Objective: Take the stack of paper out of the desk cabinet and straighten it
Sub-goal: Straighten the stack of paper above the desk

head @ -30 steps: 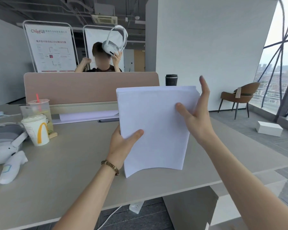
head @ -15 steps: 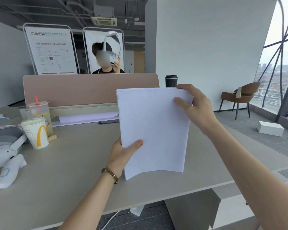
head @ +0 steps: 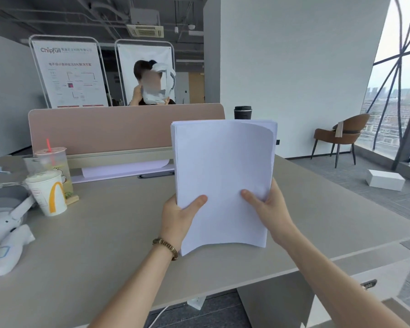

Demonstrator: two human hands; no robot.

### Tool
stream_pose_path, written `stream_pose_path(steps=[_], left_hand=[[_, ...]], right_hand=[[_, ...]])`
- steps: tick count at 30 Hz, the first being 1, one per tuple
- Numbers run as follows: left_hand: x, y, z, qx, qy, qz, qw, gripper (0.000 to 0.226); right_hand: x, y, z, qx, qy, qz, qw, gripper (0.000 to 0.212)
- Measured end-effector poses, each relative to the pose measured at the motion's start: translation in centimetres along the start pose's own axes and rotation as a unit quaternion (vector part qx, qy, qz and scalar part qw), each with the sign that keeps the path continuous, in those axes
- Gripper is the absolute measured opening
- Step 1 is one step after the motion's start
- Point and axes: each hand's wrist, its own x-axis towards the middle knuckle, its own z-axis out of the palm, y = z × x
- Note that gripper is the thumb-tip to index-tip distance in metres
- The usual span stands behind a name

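Observation:
A white stack of paper stands upright above the grey desk, its bottom edge bowed and lifted off the surface. My left hand grips its lower left edge, thumb on the front sheet. My right hand holds the lower right edge the same way. The top right corner of the front sheet curls, and the sheet edges at the top are slightly uneven. The desk cabinet sits under the desk at the right, mostly hidden.
Two drink cups stand at the left beside a white headset and controller. A pink divider closes the desk's far side, with a person behind it. A black cup, a brown chair and a white box are at the right.
My right hand has slid from the stack's top right corner down to its lower right edge. The stack stays upright in both hands. The person behind the divider lowered a headset.

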Motion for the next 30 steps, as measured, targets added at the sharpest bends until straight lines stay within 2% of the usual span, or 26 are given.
stream_pose_path(steps=[8, 13, 18, 21, 26, 28, 30], left_hand=[[-1.1, -3.1, -1.7, 0.103, -0.065, -0.093, 0.988, 0.022], [-1.2, -3.1, -1.3, 0.131, -0.066, -0.06, 0.987, 0.021], [-1.4, -3.6, -0.8, 0.159, -0.029, -0.051, 0.985, 0.02], [-1.3, -3.4, -0.5, 0.174, -0.022, -0.046, 0.983, 0.017], [-0.5, -2.2, 1.8, 0.275, -0.063, 0.001, 0.959, 0.018], [-0.2, -1.8, 3.9, 0.275, -0.078, 0.01, 0.958, 0.018], [0.2, -1.7, 6.4, 0.251, -0.09, 0.006, 0.964, 0.03]], right_hand=[[-2.7, 5.3, -0.6, -0.001, -0.027, 0.081, 0.996, 0.045], [-2.1, 5.2, -0.7, -0.001, -0.035, 0.08, 0.996, 0.048], [-2.2, 5.7, -1.4, -0.043, -0.069, 0.096, 0.992, 0.057], [-2.1, 6.0, -1.9, -0.037, -0.089, 0.107, 0.99, 0.056], [-1.7, 5.9, -4.0, -0.069, 0.001, 0.116, 0.991, 0.039], [-1.2, 5.8, -5.9, -0.074, 0.027, 0.118, 0.99, 0.035], [-0.3, 5.6, -8.2, -0.08, 0.042, 0.116, 0.989, 0.034]])
